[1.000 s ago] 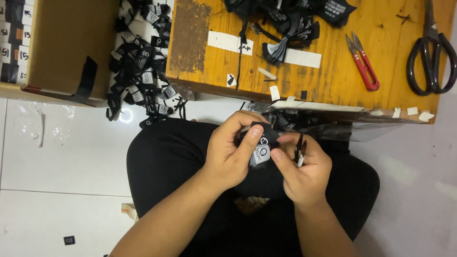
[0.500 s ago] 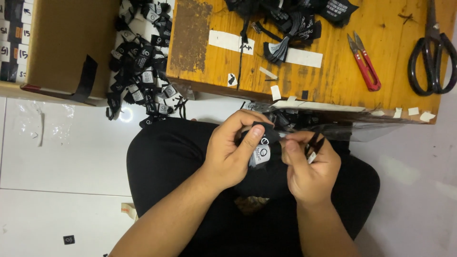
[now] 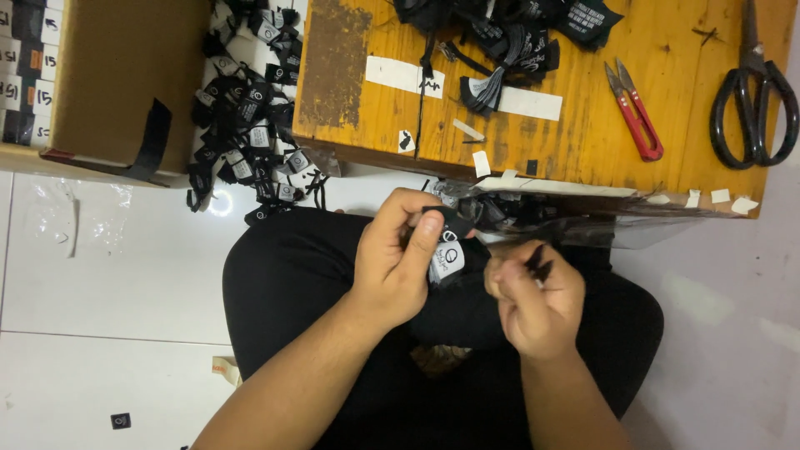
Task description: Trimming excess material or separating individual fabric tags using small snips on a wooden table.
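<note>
while both hands pinch black labels (image 3: 447, 250), a wooden table (image 3: 583, 125) stands over white floor tiles (image 3: 108, 275).

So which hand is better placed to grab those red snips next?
Probably the right hand: it is nearer the red snips and pinches only a small black strip, while the left hand grips the label bundle.

The left hand (image 3: 398, 258) covers most of the tag stack (image 3: 447, 260), so its count cannot be told. The right hand (image 3: 533, 298) hides all but the tip of a black strip (image 3: 537, 262). The top edge cuts the big scissors (image 3: 754, 92) and the label heap (image 3: 508, 33); the left edge cuts the box (image 3: 125, 75).
</note>
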